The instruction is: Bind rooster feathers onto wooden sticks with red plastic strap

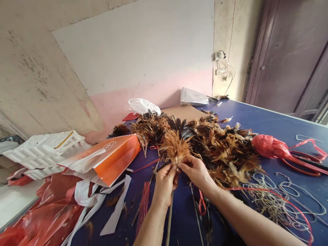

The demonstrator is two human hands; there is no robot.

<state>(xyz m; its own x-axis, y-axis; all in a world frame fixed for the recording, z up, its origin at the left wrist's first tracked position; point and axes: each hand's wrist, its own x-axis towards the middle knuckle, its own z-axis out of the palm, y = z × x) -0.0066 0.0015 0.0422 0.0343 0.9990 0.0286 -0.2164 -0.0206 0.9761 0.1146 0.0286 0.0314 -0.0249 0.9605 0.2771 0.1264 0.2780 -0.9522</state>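
Observation:
Over the blue table my left hand [164,182] and my right hand [196,172] meet at the base of an orange-brown bunch of feathers [176,145]. Its tips fan out upward, away from me. Thumbs and fingers of both hands are pinched together at its lower end, so the exact grip point is partly covered. A thin stick [169,218] runs down from beneath my hands toward me; whether it joins the feathers is hidden. Just behind lie black feathers [181,128], and a large brown and black feather pile [225,147] spreads to the right.
An orange paper bag [118,160] and white plastic racks [48,150] are at left, above a red plastic bag [51,205]. At right lie a red ribbon bundle [270,147] and tangled string [266,194]. A white plastic bag [143,105] sits by the wall.

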